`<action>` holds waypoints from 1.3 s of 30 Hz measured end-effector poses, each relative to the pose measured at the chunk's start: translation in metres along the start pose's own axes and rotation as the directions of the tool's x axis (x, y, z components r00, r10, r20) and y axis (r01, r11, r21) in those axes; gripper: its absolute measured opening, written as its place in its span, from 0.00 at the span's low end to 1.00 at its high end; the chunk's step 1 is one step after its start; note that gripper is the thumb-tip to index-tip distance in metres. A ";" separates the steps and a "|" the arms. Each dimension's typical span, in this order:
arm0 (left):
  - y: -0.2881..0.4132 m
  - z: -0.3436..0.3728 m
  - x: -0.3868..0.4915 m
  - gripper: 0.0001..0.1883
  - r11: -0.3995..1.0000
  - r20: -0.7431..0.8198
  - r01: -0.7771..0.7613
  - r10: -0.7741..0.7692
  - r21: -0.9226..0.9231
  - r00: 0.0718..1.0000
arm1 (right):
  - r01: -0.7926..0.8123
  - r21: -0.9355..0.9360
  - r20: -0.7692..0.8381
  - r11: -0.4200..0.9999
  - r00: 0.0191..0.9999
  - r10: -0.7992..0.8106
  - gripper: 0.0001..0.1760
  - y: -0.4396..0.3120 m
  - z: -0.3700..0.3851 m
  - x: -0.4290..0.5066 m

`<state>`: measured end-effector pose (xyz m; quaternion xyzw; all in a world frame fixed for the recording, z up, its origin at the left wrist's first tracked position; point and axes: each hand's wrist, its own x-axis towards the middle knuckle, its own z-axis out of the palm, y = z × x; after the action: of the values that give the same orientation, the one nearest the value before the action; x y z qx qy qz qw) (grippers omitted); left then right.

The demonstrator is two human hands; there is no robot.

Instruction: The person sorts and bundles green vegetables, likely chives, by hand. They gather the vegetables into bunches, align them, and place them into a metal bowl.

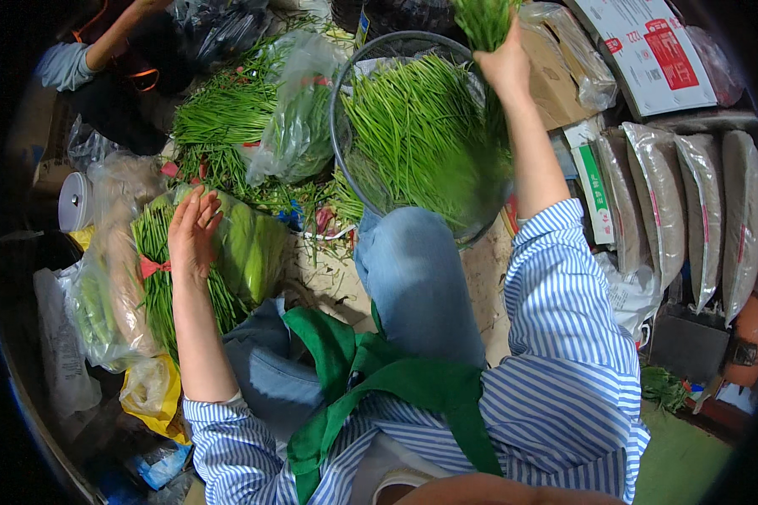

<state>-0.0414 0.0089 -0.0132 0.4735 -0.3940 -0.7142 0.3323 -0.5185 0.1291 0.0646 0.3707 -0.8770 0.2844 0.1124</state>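
My right hand [504,62] grips a bunch of green stalks [483,22] above the far right rim of a round mesh basket [367,192]. Long green stalks, which look like garlic scapes or chives [410,126], fill the basket beyond my knee. My left hand [192,230] is raised on the left with fingers loosely spread and nothing visible in it. Beneath and beside it lies a bundle of green stalks [155,233] bound with a red band. Clear plastic bags of long green vegetables [252,252] lie just right of that bundle.
More stalks [227,120] and a clear plastic bag [303,120] lie on the littered floor left of the basket. Another person's forearm [117,38] shows at upper left. Filled clear packets [654,202], a cardboard piece [543,76] and a white-and-red box [650,57] line the right side.
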 end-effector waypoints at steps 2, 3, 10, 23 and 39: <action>-0.001 -0.003 0.002 0.22 1.000 0.018 0.006 -0.006 -0.012 1.000 | -0.073 -0.148 0.187 0.986 0.977 0.101 0.59 0.029 0.045 -0.002; -0.001 -0.004 0.002 0.22 1.000 0.025 0.011 -0.011 -0.011 1.000 | -0.126 -0.202 0.310 0.971 0.933 0.185 0.61 0.042 0.069 -0.009; -0.003 0.001 0.006 0.24 0.997 -0.147 -0.030 0.039 0.066 0.988 | 0.018 -0.268 0.507 0.963 0.853 0.125 0.48 0.032 0.151 -0.059; -0.001 -0.015 0.010 0.24 0.758 -0.287 -0.364 0.573 0.541 0.768 | -0.065 0.860 0.437 0.506 0.608 -0.663 0.17 -0.272 0.125 -0.157; -0.009 -0.098 0.029 0.37 0.274 -0.118 0.011 0.375 0.962 0.920 | -0.683 0.381 0.923 0.624 0.324 -0.209 0.18 -0.317 0.227 -0.248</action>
<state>0.0396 -0.0356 -0.0567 0.6372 -0.7308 -0.2090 0.1272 -0.1157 -0.0361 -0.0896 0.3194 -0.6318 0.3648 -0.6048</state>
